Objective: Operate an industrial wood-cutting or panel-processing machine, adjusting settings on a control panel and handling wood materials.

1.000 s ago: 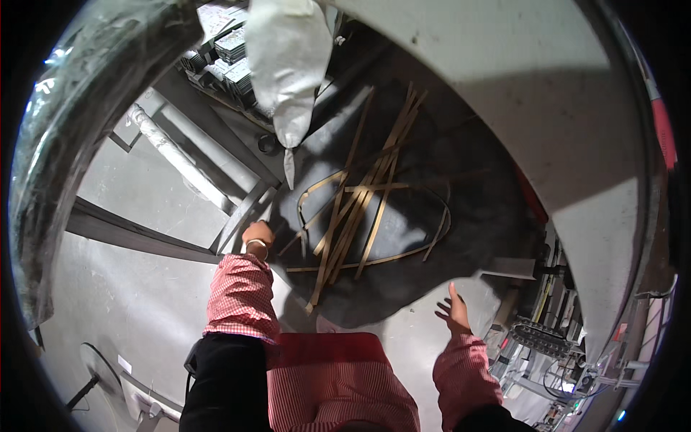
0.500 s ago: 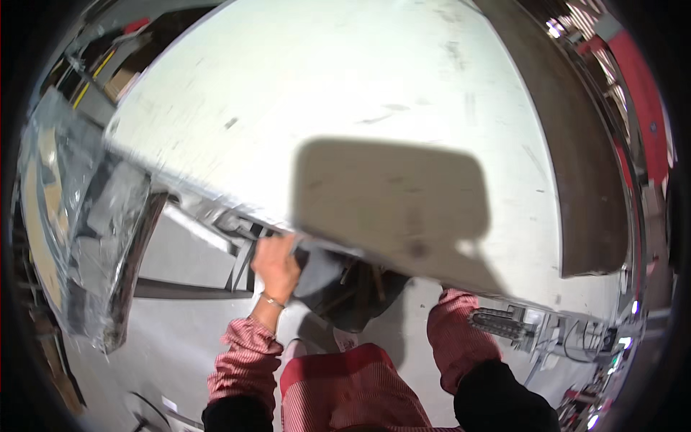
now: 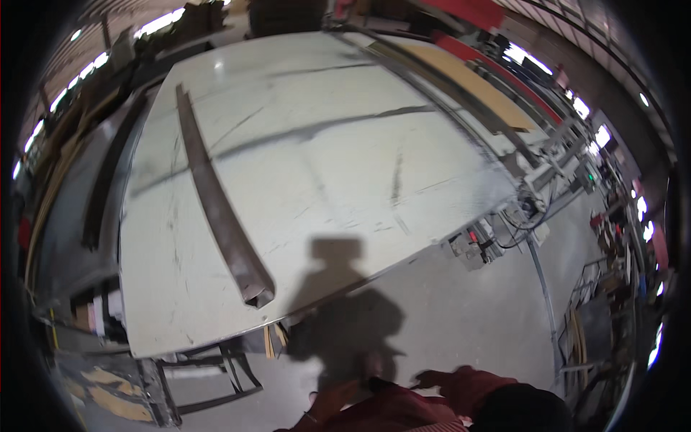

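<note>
Low in front of my body, my left hand (image 3: 335,397) is dim and blurred, with a band at its wrist; its fingers cannot be made out. To its right my right hand (image 3: 430,379) reaches inward from a red sleeve, fingers stretched out and holding nothing visible. Both hands are apart from the large whitish tabletop (image 3: 345,173). A long dark brown profile (image 3: 219,201), folded with a hollow-looking near end, lies lengthwise on the left part of that top. Dark smudges and scratches mark the surface.
Clamps with cables (image 3: 481,245) stick out at the table's right front edge. A dark metal frame (image 3: 209,381) and a plastic-wrapped panel (image 3: 108,389) stand below the left front. Tan boards (image 3: 468,79) lie beyond the right edge. A rack (image 3: 583,324) stands at right.
My view has lifted and now takes in the whole tabletop and the hall. My left hand has come off the table's front edge back to my body; my right hand now shows.
</note>
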Demonstrator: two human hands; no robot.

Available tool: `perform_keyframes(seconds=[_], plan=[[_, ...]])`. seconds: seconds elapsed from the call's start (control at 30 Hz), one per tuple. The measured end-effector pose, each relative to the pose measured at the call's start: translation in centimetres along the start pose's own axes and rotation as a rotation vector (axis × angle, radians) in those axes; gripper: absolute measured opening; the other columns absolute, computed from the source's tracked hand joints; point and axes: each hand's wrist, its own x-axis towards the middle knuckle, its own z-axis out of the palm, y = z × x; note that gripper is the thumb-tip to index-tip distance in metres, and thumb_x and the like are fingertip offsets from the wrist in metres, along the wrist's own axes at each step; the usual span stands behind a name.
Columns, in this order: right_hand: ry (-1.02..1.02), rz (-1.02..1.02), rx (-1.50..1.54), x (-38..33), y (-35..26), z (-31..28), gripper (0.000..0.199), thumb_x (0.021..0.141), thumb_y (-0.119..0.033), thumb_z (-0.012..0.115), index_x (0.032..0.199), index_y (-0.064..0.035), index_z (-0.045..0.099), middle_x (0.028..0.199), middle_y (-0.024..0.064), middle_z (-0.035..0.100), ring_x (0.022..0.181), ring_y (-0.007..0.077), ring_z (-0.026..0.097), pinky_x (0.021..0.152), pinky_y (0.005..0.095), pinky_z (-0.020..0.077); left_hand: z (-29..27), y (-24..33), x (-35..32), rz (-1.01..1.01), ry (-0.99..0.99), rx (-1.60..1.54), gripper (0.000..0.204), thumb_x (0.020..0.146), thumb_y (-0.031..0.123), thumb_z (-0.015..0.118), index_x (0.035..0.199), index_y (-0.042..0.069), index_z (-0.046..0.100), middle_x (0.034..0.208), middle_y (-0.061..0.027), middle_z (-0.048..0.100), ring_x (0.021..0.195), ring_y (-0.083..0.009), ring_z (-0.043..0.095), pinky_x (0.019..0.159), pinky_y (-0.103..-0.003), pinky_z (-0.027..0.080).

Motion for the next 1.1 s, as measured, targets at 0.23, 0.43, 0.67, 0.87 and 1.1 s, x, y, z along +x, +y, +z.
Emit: perform_keyframes(seconds=[0.23,0.43,0.67,0.87,1.1], plan=[[0.230,0.776,1.231,-22.7,20.2,2.4,0.050,0.094,-0.047,0.048,0.115,-0.0017,0.054,0.110,0.0133,0.066,0.097,0.0237,0.065,0.078,0.0391,0.0533,-28.6,16.7,11.0,-0.211,1.394,1.123,0.089,0.070,0.021,0.078,0.140,-0.006,0.029,0.133,-0.0282,0.045,0.122,-0.0408,0.043,0.104,-0.042,0.034],[0.458,0.771,1.444,-34.6,33.7,-0.3,0.049,0.094,-0.038,0.054,0.119,0.0040,0.049,0.108,0.0211,0.065,0.089,0.0294,0.068,0.074,0.0399,0.0560,-26.1,10.8,18.2,-0.548,1.121,0.166,0.072,0.064,0.009,0.068,0.129,-0.004,0.040,0.110,-0.0247,0.062,0.102,-0.0407,0.060,0.087,-0.042,0.047],[1.017,0.292,1.310,-37.1,44.1,-27.8,0.032,0.087,-0.031,0.066,0.089,0.0007,0.063,0.076,0.0072,0.064,0.067,0.0149,0.061,0.058,0.0280,0.0489,-6.8,18.5,30.4,-0.406,1.296,-0.041,0.074,0.064,0.011,0.065,0.131,-0.006,0.039,0.113,-0.0287,0.059,0.105,-0.0429,0.057,0.090,-0.041,0.045],[1.155,-0.418,0.813,-37.5,45.5,-63.0,0.025,0.091,-0.017,0.061,0.110,-0.0023,0.059,0.080,0.0005,0.060,0.071,0.0083,0.053,0.064,0.0252,0.0450,3.9,31.1,40.9,-0.642,1.234,0.353,0.087,0.063,0.010,0.064,0.140,-0.006,0.028,0.112,-0.0311,0.059,0.103,-0.0438,0.059,0.088,-0.042,0.047],[1.211,-0.291,0.312,-43.4,57.8,-82.0,0.042,0.082,-0.024,0.071,0.116,-0.0030,0.058,0.101,0.0176,0.066,0.089,0.0283,0.064,0.078,0.0330,0.0500,8.5,36.6,53.8,-0.608,1.245,0.242,0.087,0.066,0.007,0.067,0.143,-0.002,0.026,0.121,-0.0293,0.055,0.109,-0.0426,0.056,0.091,-0.043,0.045]])
